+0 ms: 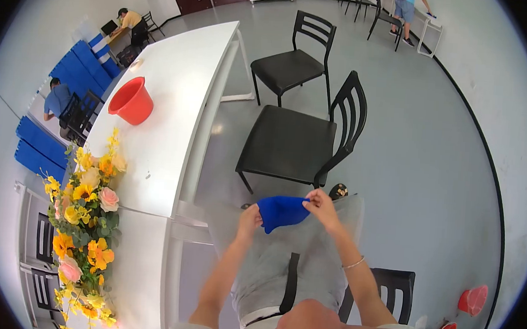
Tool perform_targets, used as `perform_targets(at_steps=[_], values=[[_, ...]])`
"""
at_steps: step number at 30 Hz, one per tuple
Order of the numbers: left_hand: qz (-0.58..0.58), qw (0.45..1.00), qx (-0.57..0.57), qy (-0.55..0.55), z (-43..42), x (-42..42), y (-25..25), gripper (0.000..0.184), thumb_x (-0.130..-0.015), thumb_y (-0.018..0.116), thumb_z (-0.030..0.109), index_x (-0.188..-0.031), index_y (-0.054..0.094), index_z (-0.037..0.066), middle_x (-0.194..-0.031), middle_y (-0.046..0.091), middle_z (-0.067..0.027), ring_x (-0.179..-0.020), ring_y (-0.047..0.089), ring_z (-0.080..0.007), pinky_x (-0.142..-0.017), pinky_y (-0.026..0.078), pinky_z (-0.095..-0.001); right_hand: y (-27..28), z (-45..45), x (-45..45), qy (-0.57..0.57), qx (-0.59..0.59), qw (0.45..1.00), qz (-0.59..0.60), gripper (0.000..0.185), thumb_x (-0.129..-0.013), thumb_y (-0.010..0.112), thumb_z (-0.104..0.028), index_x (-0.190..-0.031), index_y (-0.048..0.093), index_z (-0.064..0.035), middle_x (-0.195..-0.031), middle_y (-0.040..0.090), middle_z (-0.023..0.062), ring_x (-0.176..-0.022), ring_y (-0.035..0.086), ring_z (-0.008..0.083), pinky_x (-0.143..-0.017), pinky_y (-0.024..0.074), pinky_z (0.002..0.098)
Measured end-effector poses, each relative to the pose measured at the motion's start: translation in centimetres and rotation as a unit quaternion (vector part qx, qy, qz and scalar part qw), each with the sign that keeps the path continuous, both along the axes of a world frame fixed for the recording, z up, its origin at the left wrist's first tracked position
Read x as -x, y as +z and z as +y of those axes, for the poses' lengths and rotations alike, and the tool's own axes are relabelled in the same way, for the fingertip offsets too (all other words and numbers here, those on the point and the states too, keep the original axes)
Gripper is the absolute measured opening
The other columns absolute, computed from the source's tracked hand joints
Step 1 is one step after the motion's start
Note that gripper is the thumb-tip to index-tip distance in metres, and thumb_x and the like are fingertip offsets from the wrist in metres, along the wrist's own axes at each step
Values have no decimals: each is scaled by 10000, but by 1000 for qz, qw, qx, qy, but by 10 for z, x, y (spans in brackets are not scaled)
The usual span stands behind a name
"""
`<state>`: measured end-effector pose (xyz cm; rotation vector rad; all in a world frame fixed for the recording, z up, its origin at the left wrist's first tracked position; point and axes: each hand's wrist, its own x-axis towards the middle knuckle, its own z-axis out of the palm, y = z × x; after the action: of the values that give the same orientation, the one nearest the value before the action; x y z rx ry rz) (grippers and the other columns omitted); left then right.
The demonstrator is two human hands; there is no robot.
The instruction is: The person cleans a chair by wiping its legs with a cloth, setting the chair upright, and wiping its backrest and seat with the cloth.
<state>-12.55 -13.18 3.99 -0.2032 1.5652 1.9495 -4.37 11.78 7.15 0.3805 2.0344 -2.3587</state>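
A blue cloth (283, 213) hangs between my two hands, in front of my lap. At its left end my left hand (250, 220) grips the edge. My right hand (321, 208) pinches the upper right corner. The cloth looks folded and sags slightly in the middle. A black chair (289, 143) stands just beyond my hands. To my left is the white table (165, 78), with a red bucket (134, 102) tipped a little in view on its top.
A flower arrangement (84, 231) lies along the table's left side. Behind the near chair stands another black chair (291, 68), and one more chair (392, 289) is at my right. Red buckets (473, 299) sit by the right wall. Other people (406, 9) are farther off.
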Motion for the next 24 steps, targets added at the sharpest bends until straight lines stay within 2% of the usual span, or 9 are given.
perform_targets(at_steps=[2,4,5,11,13,17,19,20,24], values=[[19,998,38,48,12,-11,-1,329,-1004,467,296,-1140,628,44,-968,660,-30,-888,607,-106,-797,461,-232,-9,-21,0,-69,-121,990,35,193,-836,688,-41,-964,545,-67,-974,574,18,-896,567,103,-777,504,259],[156,982,98,43,22,-30,25,355,-1012,465,271,-1204,597,3,-1022,652,-55,-935,600,-133,-850,450,-259,6,-51,-6,-100,-131,984,71,187,-841,681,-37,-968,544,-56,-979,558,25,-903,568,109,-766,509,256],[158,982,95,42,29,-41,31,355,-1012,465,271,-1204,597,3,-1022,652,-55,-935,600,-133,-850,450,-259,18,-64,-9,-130,-140,976,104,181,-845,674,-32,-972,544,-45,-985,542,33,-911,569,115,-755,515,253],[309,946,49,86,55,-86,65,377,-1006,485,196,-1307,509,-29,-1184,607,-123,-1058,580,-197,-952,423,-315,61,-91,-15,-117,-41,979,163,101,-885,637,-34,-963,574,-18,-1049,506,55,-942,572,140,-762,521,257],[431,887,157,56,52,-91,71,380,-991,506,133,-1339,471,-17,-1193,597,-139,-1105,556,-198,-974,410,-309,67,-84,-18,-89,-43,979,176,100,-930,598,-78,-1012,608,-22,-1077,518,66,-983,575,147,-798,519,274],[355,926,84,94,47,-91,61,389,-972,530,81,-1345,456,-1,-1208,591,-117,-1156,532,-191,-987,403,-319,84,-73,-22,54,-74,982,168,208,-951,568,-105,-1130,636,-25,-1192,538,80,-1073,551,156,-900,472,288],[193,967,-49,161,44,-81,68,345,-974,538,125,-1296,489,10,-1193,576,-66,-1138,538,-171,-971,413,-318,84,-73,-20,108,-120,970,180,216,-947,568,-97,-1141,633,-28,-1241,546,90,-1128,547,176,-917,473,297],[106,975,-86,176,39,-78,72,316,-986,513,135,-1284,494,30,-1179,576,-46,-1118,540,-153,-958,413,-312,86,-73,-20,98,-81,978,163,240,-938,570,-83,-1166,625,-33,-1275,550,92,-1165,539,187,-945,464,312],[91,964,-136,209,28,-63,74,311,-1002,491,195,-1285,497,66,-1207,576,-49,-1135,545,-175,-968,425,-356,74,-55,-15,31,-115,975,187,297,-939,587,-157,-1218,599,-55,-1228,568,92,-1151,545,203,-970,445,333]])
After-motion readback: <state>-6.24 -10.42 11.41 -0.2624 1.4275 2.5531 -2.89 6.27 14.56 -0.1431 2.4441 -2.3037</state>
